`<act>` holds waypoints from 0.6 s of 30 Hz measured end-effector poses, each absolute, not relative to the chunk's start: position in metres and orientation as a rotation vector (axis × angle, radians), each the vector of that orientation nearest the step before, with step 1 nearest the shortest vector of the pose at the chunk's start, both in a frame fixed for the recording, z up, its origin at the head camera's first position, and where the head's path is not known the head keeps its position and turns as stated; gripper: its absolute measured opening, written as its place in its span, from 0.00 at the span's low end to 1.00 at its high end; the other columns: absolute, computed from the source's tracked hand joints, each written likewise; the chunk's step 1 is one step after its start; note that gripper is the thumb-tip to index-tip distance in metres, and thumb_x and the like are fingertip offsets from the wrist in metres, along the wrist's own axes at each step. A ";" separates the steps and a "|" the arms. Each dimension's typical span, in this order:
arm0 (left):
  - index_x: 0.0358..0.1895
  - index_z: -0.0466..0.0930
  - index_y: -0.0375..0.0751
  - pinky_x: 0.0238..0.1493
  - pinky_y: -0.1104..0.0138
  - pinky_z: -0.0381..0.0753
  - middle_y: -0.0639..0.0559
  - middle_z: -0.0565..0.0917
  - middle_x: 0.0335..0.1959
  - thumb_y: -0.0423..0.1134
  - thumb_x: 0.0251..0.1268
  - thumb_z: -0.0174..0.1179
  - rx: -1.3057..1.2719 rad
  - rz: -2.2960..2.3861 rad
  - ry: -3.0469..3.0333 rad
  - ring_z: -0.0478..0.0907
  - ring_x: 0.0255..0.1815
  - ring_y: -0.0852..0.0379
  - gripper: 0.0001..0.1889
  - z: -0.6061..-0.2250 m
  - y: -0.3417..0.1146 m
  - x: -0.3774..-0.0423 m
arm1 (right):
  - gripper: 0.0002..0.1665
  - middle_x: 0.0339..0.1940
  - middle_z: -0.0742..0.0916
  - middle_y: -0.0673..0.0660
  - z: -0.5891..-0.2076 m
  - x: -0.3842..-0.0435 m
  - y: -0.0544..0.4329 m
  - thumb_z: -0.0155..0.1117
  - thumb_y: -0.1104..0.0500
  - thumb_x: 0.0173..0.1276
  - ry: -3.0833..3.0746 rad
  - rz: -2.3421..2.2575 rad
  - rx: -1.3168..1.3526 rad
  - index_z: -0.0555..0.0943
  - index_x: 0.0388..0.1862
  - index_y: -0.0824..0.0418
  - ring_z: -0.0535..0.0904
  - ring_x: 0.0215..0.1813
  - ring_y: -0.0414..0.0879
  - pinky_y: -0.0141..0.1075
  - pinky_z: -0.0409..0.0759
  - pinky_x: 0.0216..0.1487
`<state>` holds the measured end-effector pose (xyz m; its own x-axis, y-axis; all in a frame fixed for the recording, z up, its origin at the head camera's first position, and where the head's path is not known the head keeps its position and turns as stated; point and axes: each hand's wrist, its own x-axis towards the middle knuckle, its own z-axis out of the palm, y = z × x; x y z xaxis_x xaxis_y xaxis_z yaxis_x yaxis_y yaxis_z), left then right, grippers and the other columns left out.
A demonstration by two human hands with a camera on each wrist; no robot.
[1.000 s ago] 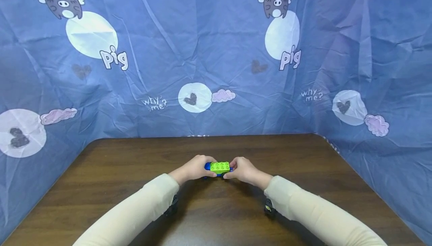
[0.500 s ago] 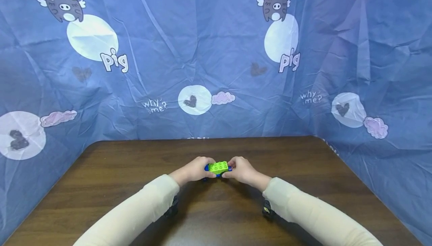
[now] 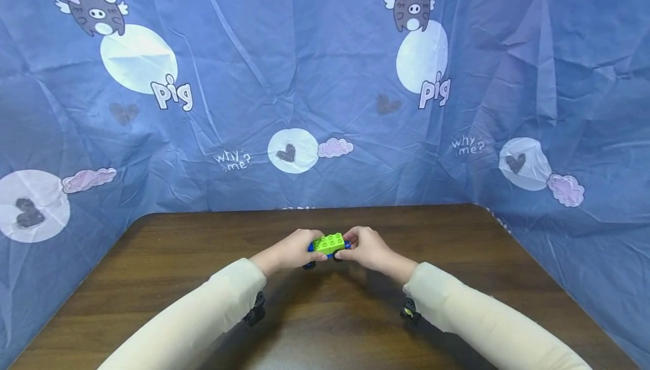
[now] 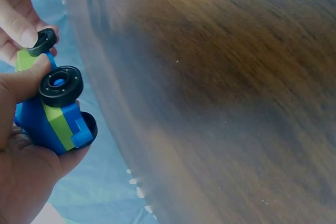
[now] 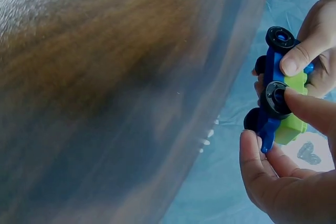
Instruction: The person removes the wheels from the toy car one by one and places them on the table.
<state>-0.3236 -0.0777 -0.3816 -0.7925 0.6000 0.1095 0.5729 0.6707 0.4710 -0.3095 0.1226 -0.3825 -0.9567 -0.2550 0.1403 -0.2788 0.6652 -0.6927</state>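
Note:
A toy car (image 3: 330, 242) of blue and lime-green building bricks, with studs on top and black wheels, is held between both hands above the far part of the table. My left hand (image 3: 298, 248) grips its blue front end, thumb along the near side. At the rear, my right hand (image 3: 369, 249) pinches it; in the right wrist view the thumb presses a black wheel (image 5: 275, 99) and the fingers curl near the blue hook (image 5: 269, 139). In the left wrist view the front wheel (image 4: 61, 86) and blue nose face the camera. The palms hide part of the body.
The brown wooden table (image 3: 325, 325) spreads beneath both forearms. Behind its far edge hangs a blue printed cloth (image 3: 325, 76). A dark wrist device (image 3: 255, 309) sits under the left cuff, another (image 3: 409, 310) under the right.
Both hands have risen slightly with the toy car. It has tilted, so more of its near side and black wheels show. Both hands keep hold of it.

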 end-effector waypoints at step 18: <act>0.57 0.75 0.29 0.39 0.67 0.74 0.45 0.81 0.39 0.43 0.66 0.62 0.837 1.069 2.790 0.74 0.35 0.58 0.23 -0.354 -0.083 -0.321 | 0.28 0.40 0.86 0.61 -0.355 -0.308 0.127 0.73 0.60 0.58 -2.555 1.453 0.544 0.77 0.55 0.69 0.82 0.39 0.46 0.34 0.82 0.42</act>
